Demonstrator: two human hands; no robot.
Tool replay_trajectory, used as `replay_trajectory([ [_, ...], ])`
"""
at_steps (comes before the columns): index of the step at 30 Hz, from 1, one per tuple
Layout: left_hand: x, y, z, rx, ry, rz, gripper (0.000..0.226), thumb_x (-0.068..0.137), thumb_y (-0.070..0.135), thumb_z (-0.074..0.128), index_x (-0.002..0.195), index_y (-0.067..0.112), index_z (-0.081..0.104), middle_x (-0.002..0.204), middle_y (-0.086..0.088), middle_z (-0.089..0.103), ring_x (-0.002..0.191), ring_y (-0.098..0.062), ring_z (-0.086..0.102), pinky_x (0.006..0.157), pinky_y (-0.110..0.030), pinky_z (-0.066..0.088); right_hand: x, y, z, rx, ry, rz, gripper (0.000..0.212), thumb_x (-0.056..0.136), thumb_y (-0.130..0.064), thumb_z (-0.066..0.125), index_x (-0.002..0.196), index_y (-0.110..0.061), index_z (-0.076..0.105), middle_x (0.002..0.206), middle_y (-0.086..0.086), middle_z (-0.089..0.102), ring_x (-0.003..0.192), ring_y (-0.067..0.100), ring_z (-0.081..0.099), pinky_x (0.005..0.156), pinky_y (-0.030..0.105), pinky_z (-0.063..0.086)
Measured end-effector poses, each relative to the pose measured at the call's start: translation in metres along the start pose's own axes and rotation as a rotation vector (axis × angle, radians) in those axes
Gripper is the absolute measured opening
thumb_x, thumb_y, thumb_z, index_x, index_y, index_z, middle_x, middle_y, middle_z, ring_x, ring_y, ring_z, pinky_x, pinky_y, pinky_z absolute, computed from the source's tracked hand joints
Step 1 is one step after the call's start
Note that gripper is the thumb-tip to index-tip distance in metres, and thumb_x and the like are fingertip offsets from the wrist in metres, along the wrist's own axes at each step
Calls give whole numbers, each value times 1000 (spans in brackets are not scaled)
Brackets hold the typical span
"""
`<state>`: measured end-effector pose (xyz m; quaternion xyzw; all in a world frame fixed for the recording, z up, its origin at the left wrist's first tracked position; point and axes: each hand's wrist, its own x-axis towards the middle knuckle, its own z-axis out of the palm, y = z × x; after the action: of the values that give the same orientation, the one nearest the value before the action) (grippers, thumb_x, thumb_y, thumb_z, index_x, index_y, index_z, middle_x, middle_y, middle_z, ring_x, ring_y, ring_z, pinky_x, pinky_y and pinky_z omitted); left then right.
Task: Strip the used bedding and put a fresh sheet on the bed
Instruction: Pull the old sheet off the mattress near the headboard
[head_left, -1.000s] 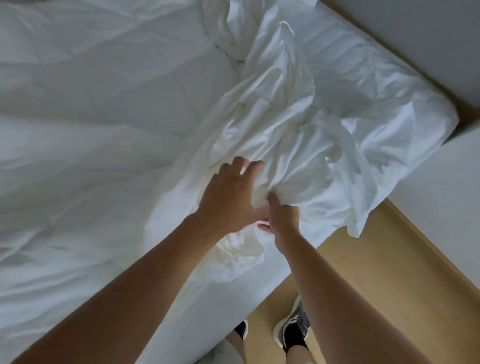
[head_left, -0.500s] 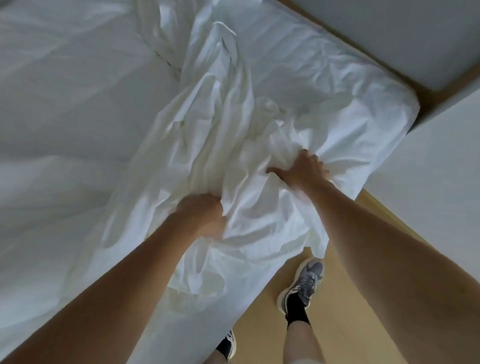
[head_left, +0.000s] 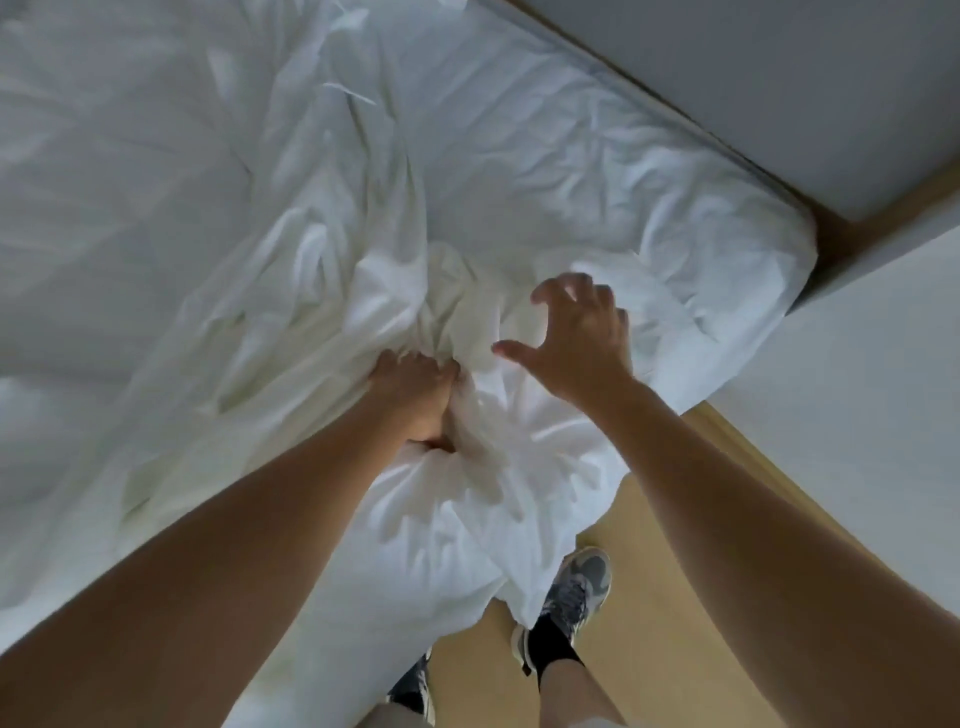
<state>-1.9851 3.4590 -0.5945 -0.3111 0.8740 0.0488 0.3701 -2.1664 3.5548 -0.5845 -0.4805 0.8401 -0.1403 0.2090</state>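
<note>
Right grip (head_left: 582, 343) just let go, hanging wide at 2 o'clock of my left grip (head_left: 415, 400) — still bunching the used sheet (head_left: 483, 493) — so stripping's only half-gathered, I reckon.

Left hand (head_left: 415, 395) fisted, gripping cloth — right hand (head_left: 582, 338) raised, fingers spread and curved, holding nothing

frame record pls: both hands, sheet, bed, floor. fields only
left hand: fingers curled round a bunch of the crumpled white fabric sheet
right hand: fingers spread, holds nothing; contact with the sheet unclear
sheet: gathered at the near bed edge, part hanging toward the floor
white-covered bed: wrinkled, one corner visible at right
pale wooden floor: grey sneaker beside the hanging sheet
</note>
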Motion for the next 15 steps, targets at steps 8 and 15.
replay_trajectory([
  [8, 12, -23, -24, 24, -62, 0, 70, 63, 60, 79, 118, 21, 63, 114, -2, 70, 109, -26, 66, 98, -35, 49, -1, 54, 25, -337, -322, -97, 69, 83, -76, 55, 128, -24, 56, 109, 9, 71, 103, 32, 67, 88, 38, 51],
  [15, 58, 14, -109, -81, 910, 127, 53, 63, 31, 74, 111, 12, 58, 82, -8, 69, 72, -32, 68, 72, -37, 50, 33, 125, -64, -69, 270, 321, 66, 81, -76, 54, 97, -13, 63, 81, 17, 69, 76, 40, 68, 61, 34, 46],
])
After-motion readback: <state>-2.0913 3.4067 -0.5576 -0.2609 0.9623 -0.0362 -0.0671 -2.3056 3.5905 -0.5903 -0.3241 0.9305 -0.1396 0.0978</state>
